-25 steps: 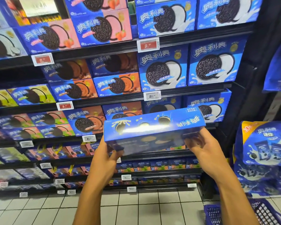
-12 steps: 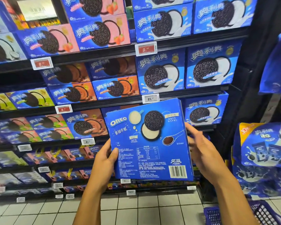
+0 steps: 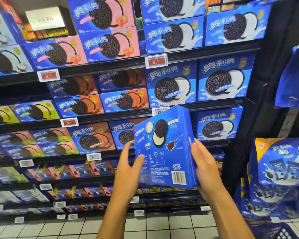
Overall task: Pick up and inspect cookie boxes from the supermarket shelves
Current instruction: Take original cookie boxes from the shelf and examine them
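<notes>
Head view puts the large blue cardboard cookie box (image 3: 164, 149) just right of centre in the frame, held up in front of the shelves with its back panel and barcode facing the person and its right side wall angled into sight. The right hand (image 3: 206, 167) wraps the box's right edge, fingers curled round behind it, and seems to carry the weight. The left hand (image 3: 129, 165) sits at the lower left edge with fingers loosely spread, the thumb just touching the panel; it is blurred, so I cannot tell if it grips at all.

To inspect well, I'd say the box should be kept steady and square to the eyes, the left hand supporting the edge without covering the print or barcode, and any turn made slowly so neither hand slips on the glossy card.

Behind, the black metal shelves (image 3: 205, 107) fill the frame with rows of blue cookie boxes (image 3: 171, 85), pink strawberry ones at upper centre, orange-brown ones at mid left, and red and white price tags (image 3: 156, 61) clipped to the shelf fronts. Blue cookie bags (image 3: 281, 163) hang at the right edge, a blue plastic basket (image 3: 276, 232) sits at lower right on the white tiled floor (image 3: 162, 226). Those bags and the shelf lips stand close; a wide swing of the box could knock them
</notes>
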`<state>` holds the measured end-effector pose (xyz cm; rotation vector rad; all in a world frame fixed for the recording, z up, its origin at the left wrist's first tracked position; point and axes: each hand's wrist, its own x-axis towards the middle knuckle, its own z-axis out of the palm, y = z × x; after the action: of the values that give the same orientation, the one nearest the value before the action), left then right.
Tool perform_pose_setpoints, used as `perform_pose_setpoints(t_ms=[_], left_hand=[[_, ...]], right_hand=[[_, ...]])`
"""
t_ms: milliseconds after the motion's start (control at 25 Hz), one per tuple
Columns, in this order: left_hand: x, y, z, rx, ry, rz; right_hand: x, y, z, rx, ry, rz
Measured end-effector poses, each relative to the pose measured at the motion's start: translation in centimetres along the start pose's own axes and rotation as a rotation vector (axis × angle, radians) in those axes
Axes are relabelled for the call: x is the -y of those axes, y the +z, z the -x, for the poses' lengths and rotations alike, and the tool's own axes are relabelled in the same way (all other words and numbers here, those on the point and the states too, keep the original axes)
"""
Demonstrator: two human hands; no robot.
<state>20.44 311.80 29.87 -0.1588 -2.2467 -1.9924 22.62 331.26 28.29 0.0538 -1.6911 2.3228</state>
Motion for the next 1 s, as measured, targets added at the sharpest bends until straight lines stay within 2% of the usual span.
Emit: perform_pose_setpoints(t_ms=[120, 200, 320, 480, 600, 680, 840, 920, 1000], left_hand=[[-1.9, 3.3, 0.9, 0.230, -0.050, 0.205], [-2.2, 5.1, 1.3, 0.287, -0.040, 0.247], [-1.9, 5.6, 1.0, 0.183, -0.001, 0.293], [-0.7, 4.3, -0.1, 0.092, -0.067, 0.447], [0.0, 3.2, -0.6, 0.055, -0.123, 0.574], [0.7, 1.9, -0.9, 0.046, -0.194, 0.689], [2.1, -0.7, -1.3, 0.092, -0.257, 0.788], [2.5, -1.1, -1.3, 0.122, -0.269, 0.821], [2.7, -0.9, -1.2, 0.177, -0.251, 0.846]], right_hand=[[-0.2, 2.0, -0.2, 0.001, -0.134, 0.159], [-0.6, 3.0, 0.0, 0.014, -0.165, 0.227], [-1.0, 3.4, 0.3, 0.057, -0.098, 0.263], [-1.3, 3.6, 0.2, 0.116, -0.056, 0.301], [-1.5, 3.4, 0.2, 0.115, -0.095, 0.337], [-1.4, 2.0, -0.5, 0.042, -0.098, 0.334], [-1.1, -2.4, -2.2, -0.233, -0.024, 0.371], [-0.9, -3.8, -2.5, -0.252, 0.008, 0.308], [-0.9, -4.4, -2.3, -0.201, 0.072, 0.226]])
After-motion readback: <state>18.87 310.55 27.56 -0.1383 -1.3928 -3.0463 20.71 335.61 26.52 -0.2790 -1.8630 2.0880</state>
